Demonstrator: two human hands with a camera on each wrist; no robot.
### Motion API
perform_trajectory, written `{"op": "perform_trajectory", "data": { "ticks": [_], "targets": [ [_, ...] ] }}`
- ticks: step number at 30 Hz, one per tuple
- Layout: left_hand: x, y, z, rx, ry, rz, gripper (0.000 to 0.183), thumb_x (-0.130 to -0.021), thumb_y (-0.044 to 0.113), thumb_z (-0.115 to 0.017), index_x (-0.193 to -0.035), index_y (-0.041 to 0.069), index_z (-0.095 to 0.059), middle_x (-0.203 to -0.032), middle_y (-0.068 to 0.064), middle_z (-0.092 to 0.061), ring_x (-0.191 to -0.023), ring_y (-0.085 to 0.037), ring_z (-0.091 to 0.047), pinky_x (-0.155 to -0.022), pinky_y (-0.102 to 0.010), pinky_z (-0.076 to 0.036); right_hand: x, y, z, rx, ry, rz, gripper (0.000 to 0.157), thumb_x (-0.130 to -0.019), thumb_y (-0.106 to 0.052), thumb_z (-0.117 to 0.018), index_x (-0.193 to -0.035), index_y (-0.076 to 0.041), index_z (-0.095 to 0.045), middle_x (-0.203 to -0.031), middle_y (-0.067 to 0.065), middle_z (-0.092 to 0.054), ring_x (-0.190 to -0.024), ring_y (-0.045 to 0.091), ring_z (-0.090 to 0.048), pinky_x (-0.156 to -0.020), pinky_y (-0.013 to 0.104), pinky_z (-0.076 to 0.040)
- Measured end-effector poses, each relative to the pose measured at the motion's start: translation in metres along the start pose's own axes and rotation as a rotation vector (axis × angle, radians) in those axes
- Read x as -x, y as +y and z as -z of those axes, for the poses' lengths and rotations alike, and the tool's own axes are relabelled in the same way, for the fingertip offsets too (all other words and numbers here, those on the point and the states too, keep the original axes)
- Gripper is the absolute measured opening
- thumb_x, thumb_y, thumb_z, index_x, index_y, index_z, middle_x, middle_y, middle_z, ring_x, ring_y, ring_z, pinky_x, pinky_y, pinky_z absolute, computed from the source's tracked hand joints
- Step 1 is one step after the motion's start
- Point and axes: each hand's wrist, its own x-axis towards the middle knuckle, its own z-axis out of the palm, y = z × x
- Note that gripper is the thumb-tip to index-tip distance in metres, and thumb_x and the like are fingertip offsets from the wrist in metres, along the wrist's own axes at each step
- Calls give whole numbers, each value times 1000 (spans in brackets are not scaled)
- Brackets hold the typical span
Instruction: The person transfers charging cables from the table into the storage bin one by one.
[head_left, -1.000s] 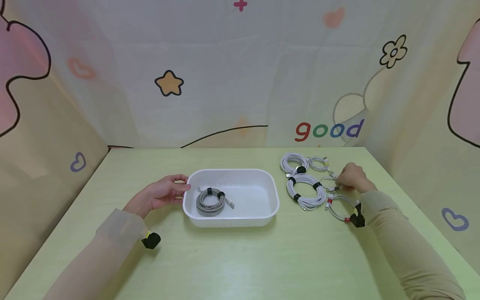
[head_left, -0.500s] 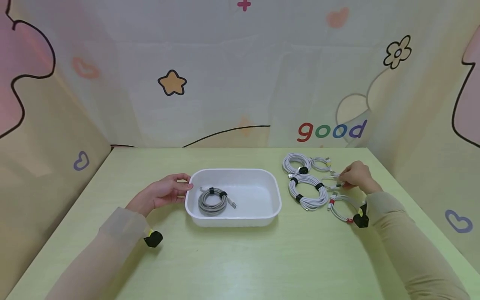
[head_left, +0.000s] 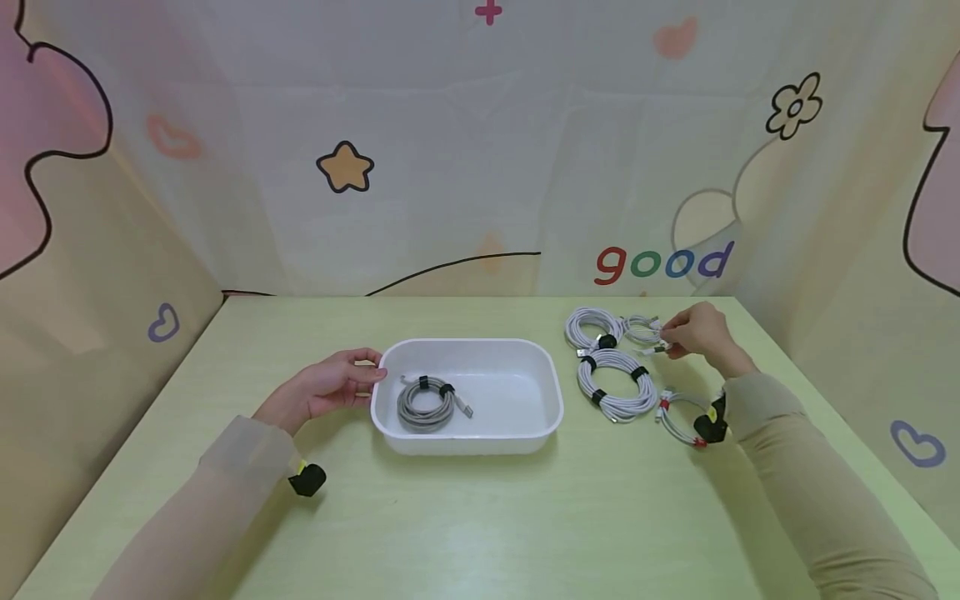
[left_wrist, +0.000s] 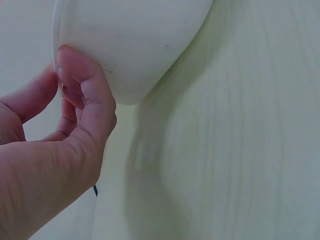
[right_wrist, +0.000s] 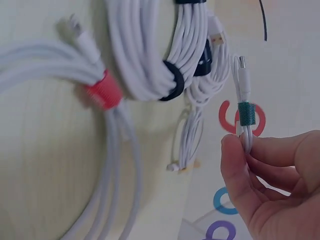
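Note:
My left hand (head_left: 330,385) holds the left end of a white plastic bin (head_left: 513,396), thumb at the rim and fingers against the outer wall in the left wrist view. Inside the bin, on its left side, lies a coiled grey USB cable (head_left: 407,415) with black ties. At the right of the table my right hand (head_left: 703,333) pinches a small bundled white cable (right_wrist: 244,82) with a green tie (right_wrist: 247,114). In the right wrist view this bundle stands up from between thumb and fingers, its metal plug uppermost; its lower part is hidden by the hand.
Beside the right hand lie several coiled white cables: a large one with black ties (head_left: 617,408), another behind it (head_left: 576,333), and a small coil (head_left: 637,337). Nearer, a coil with red ties (head_left: 675,430) lies partly under the right wrist. A printed curtain (head_left: 450,192) backs the table (head_left: 465,525).
My right hand has lifted the green-tied cable from its spot among the coils and moved slightly back and left. The left hand and bin keep their place.

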Motion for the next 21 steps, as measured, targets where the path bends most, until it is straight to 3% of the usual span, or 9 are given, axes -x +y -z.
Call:
{"op": "perform_trajectory", "data": {
  "ticks": [7,15,21],
  "targets": [
    [1,1,-1,-16,3,1,23,-96,10,-57,-114,7,-43,-97,0,-62,-83,-13,-60,-71,-24,-54,-2,-23,-9,-31,11,8,29,-92,-6,-60,-110,16,-61,-82,18,-71,-56,10,-67,-67,33,-59],
    [2,-1,0,-7,14,1,22,-96,10,-57,-113,8,-43,-95,0,-61,-82,-13,-61,-71,-24,-54,-4,-48,-21,-47,-19,53,27,-92,-6,-61,-109,15,-62,-88,19,-69,-58,10,-66,-73,39,-59],
    [-1,-2,0,-5,8,-8,20,-96,9,-57,-112,9,-44,-95,0,-62,-81,-13,-61,-71,-24,-54,-2,-66,-32,-57,-43,69,28,-93,-6,-61,-112,14,-61,-98,27,-67,-60,12,-67,-64,28,-59]
  ]
}}
